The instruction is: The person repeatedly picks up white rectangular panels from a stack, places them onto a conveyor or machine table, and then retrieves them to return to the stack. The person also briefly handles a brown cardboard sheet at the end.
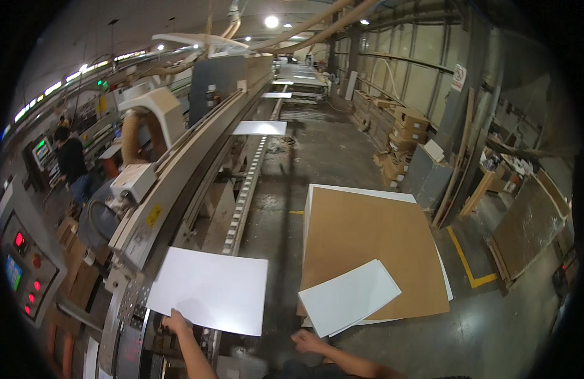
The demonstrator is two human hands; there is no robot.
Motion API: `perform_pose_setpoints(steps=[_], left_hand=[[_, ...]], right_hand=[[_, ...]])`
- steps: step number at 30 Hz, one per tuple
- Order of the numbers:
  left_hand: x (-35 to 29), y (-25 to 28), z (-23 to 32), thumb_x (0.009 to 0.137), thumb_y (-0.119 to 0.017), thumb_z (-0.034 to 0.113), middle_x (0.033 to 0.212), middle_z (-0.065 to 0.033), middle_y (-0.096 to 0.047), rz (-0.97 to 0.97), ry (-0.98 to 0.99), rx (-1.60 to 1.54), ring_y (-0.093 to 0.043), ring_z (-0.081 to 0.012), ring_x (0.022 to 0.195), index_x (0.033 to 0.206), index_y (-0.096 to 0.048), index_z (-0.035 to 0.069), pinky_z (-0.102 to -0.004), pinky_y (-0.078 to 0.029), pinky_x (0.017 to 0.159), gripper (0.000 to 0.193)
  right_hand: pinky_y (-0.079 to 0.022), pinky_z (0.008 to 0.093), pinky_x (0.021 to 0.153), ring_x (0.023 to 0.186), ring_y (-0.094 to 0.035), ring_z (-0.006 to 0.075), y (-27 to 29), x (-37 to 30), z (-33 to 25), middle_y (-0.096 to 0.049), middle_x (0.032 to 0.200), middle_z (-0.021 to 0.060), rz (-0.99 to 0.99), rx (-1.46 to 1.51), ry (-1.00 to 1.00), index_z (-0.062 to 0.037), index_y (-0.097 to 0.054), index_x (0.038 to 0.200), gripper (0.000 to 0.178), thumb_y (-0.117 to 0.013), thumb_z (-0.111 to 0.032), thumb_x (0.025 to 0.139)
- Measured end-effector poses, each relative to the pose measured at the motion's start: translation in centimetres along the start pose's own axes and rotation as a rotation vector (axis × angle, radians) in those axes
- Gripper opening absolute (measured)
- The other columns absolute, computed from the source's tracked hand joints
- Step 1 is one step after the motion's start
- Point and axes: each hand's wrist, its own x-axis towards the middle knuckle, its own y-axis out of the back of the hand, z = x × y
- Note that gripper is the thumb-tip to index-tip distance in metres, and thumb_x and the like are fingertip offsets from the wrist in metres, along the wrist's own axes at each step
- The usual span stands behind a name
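A large white panel (pixel 210 290) lies across the infeed of a long machine, its right part reaching over the chain track. My left hand (pixel 176 322) is at the panel's near edge, closed, with the thumb at the top face and the other fingers curled below. My right hand (pixel 308 342) is closed with the fingers curled in, and nothing shows in it. It is just in front of two smaller white panels (pixel 350 297), apart from them. These lie askew on a brown sheet (pixel 374 246) that tops a stack of large white-edged boards.
A control panel (pixel 30 271) with lit red buttons stands at the left. More white panels (pixel 259 128) lie farther along the chain track (pixel 248 196). Cardboard boxes (pixel 409 126) line the right wall, near leaning boards (pixel 529 227). Another person (pixel 72 161) stands beyond the machine.
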Motion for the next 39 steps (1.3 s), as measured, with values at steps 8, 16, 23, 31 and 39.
perform_pose_setpoints(steps=[8,16,23,31,39], left_hand=[[-28.0,-10.0,-12.3,0.098,-0.058,0.013,0.104,-0.0157,-0.063,-0.537,-0.676,0.199,-0.062,-0.023,0.098,0.121,-0.054,-0.002,-0.0351,-0.049,0.087,0.027],[-24.3,-22.3,-47.5,0.09,-0.07,0.037,0.11,-0.0246,-0.066,-0.45,-0.02,0.93,-0.067,-0.0348,0.102,0.124,-0.051,-0.011,-0.0421,-0.052,0.091,0.061],[-30.0,-24.5,-51.3,0.085,-0.076,0.04,0.12,-0.0248,-0.063,-0.193,0.036,1.318,-0.062,-0.0383,0.114,0.128,-0.051,-0.005,-0.0489,-0.051,0.095,0.067],[-26.5,-21.2,-48.6,0.083,-0.081,0.033,0.11,-0.0225,-0.07,-0.41,-0.107,1.254,-0.069,-0.0368,0.1,0.111,-0.066,-0.001,-0.0473,-0.056,0.084,0.046],[-23.8,-20.6,-51.8,0.073,-0.088,0.027,0.105,-0.022,-0.072,-0.452,-0.144,1.142,-0.071,-0.0358,0.093,0.107,-0.068,-0.002,-0.0439,-0.056,0.081,0.049]], right_hand=[[-0.05,0.049,0.09,0.102,-0.065,0.0393,15.7,-16.9,23.1,-0.068,0.115,0.0203,-0.202,-0.122,-0.571,-0.0058,-0.07,0.117,0.057,-0.056,-0.054,0.09],[-0.05,0.0449,0.089,0.093,-0.067,0.0319,21.6,-33.6,34.1,-0.072,0.098,0.0177,0.563,0.5,-1.19,-0.0015,-0.072,0.104,0.04,-0.054,-0.036,0.096],[-0.049,0.0462,0.091,0.1,-0.065,0.0368,22.1,-45.2,30.3,-0.07,0.104,0.0203,0.617,0.358,-1.334,-0.0019,-0.071,0.106,0.041,-0.053,-0.037,0.096],[-0.048,0.0477,0.094,0.107,-0.062,0.0424,24.0,-44.7,29.1,-0.068,0.111,0.0232,0.431,0.052,-1.166,-0.0023,-0.071,0.108,0.042,-0.051,-0.037,0.095],[-0.054,0.0377,0.076,0.084,-0.068,0.0228,27.7,-35.2,26.4,-0.07,0.084,0.0114,0.507,0.164,-1.089,-0.0001,-0.069,0.097,0.039,-0.064,-0.039,0.094]])
